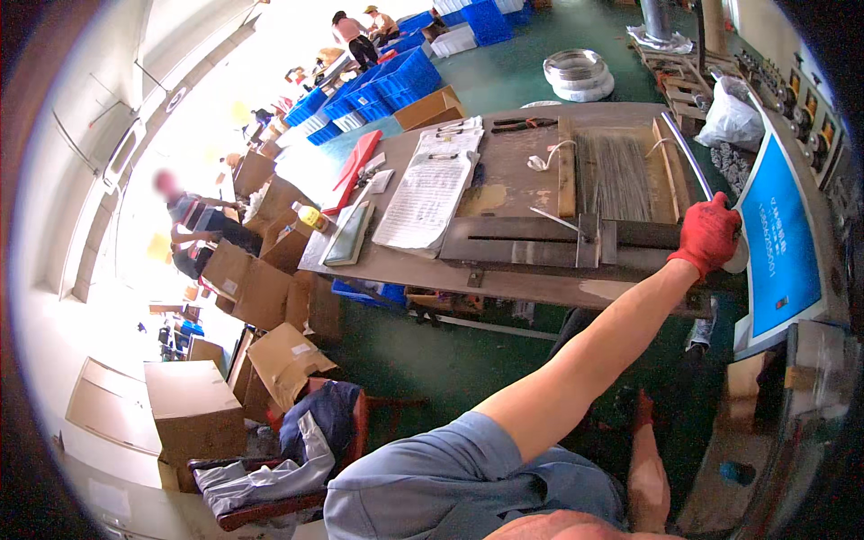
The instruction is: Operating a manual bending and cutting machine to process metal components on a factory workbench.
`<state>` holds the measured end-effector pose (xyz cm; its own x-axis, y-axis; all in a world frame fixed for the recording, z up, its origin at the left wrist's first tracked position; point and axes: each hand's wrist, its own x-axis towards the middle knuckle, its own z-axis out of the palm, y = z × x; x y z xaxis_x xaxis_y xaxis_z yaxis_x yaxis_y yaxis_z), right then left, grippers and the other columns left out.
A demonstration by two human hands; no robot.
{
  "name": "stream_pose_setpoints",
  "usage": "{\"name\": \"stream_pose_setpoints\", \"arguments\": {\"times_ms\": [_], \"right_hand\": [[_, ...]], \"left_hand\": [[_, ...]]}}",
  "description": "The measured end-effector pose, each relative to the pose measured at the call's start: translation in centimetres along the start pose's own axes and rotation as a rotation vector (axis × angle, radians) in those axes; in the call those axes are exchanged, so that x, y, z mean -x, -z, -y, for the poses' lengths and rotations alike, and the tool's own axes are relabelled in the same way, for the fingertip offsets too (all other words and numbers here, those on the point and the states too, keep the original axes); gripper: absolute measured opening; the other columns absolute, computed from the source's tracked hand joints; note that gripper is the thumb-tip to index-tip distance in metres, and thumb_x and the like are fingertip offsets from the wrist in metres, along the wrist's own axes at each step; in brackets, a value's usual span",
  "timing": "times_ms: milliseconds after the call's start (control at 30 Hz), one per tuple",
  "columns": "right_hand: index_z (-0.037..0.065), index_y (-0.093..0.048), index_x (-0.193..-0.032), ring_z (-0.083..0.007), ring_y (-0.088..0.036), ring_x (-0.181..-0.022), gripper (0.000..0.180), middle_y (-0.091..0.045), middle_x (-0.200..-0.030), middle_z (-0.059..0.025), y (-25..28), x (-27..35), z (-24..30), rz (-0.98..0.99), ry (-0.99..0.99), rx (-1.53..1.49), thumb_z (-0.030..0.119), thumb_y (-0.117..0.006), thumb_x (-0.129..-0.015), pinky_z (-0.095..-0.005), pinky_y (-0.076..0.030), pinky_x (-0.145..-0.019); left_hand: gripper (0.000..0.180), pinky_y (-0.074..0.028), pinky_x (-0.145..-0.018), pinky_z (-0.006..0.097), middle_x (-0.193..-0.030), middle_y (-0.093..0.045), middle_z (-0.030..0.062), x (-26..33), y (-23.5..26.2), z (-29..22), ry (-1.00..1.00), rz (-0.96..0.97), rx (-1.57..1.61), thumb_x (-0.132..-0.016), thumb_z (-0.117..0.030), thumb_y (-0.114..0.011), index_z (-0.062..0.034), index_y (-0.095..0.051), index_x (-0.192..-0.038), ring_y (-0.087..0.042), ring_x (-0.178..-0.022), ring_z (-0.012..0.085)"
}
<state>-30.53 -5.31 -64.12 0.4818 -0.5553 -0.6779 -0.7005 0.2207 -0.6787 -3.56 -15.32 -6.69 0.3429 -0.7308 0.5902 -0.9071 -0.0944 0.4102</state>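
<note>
My left hand (708, 236), in a red glove, reaches across to the right end of the workbench (517, 189). Its fingers are curled beside a blue-faced machine panel (781, 238); what they grip is hidden. A long pale metal strip (688, 153) runs up to the top of the glove, and I cannot tell whether it is held. Left of the hand, a bundle of straight thin wires (621, 175) lies between wooden bars, behind a slotted dark metal plate (522, 241). Low in the shade by my legs is my right hand (642, 409), also red-gloved, its fingers unclear.
Pliers (525, 124), written sheets (432, 193), a red folder (357, 171) and a yellow bottle (310, 216) lie or stand on the bench. Left are cardboard boxes (193, 405) and a chair with clothes (324, 432). Wire coils (579, 75) rest behind; other people work farther off.
</note>
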Motion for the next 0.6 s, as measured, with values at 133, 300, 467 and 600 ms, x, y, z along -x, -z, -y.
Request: {"name": "stream_pose_setpoints", "arguments": {"times_ms": [133, 300, 467, 600], "right_hand": [[0.010, -0.029, -0.146, -0.0324, -0.041, -0.128, 0.078, -0.039, -0.145, -0.0165, 3.3, -4.2, -9.9, -0.411, 0.517, 1.820, 0.054, -0.052, -0.087, -0.0506, -0.036, -0.102], [0.009, -0.028, -0.147, -0.0327, -0.046, -0.123, 0.078, -0.044, -0.139, -0.0196, 3.7, -4.1, -8.0, -0.328, 0.716, 2.142, 0.055, -0.049, -0.089, -0.0501, -0.038, -0.098], [0.008, -0.033, -0.144, -0.0328, -0.051, -0.119, 0.073, -0.049, -0.134, -0.0202, 3.2, -0.6, -2.4, -0.498, 0.783, 2.337, 0.055, -0.048, -0.090, -0.0500, -0.041, -0.094], [0.007, -0.041, -0.139, -0.0333, -0.051, -0.117, 0.068, -0.049, -0.134, -0.0187, 2.6, 1.6, 0.3, -1.160, 0.711, 2.821, 0.055, -0.047, -0.090, -0.0502, -0.043, -0.092]], "left_hand": [[0.015, -0.050, -0.069, 0.049, -0.096, -0.058, 0.0199, -0.4, -1.1, -1.3, -0.021, -0.001, 0.108, -0.071, -0.023, -0.065, -0.0122, -0.067, -0.081, -0.062, -0.080, 0.0375], [0.014, -0.051, -0.068, 0.049, -0.095, -0.058, 0.0204, 0.0, -0.8, -0.7, -0.028, -0.004, 0.087, -0.071, -0.022, -0.065, -0.0110, -0.067, -0.079, -0.062, -0.080, 0.0376], [0.016, -0.051, -0.068, 0.048, -0.095, -0.058, 0.0202, 0.2, -0.3, 0.4, 0.009, -0.013, 0.048, -0.069, -0.023, -0.065, -0.0104, -0.067, -0.079, -0.062, -0.079, 0.0374], [0.019, -0.050, -0.072, 0.044, -0.097, -0.059, 0.0173, -0.1, -0.3, -0.5, 0.002, 0.025, 0.033, -0.068, -0.020, -0.067, -0.0134, -0.071, -0.085, -0.063, -0.083, 0.0340]]}}
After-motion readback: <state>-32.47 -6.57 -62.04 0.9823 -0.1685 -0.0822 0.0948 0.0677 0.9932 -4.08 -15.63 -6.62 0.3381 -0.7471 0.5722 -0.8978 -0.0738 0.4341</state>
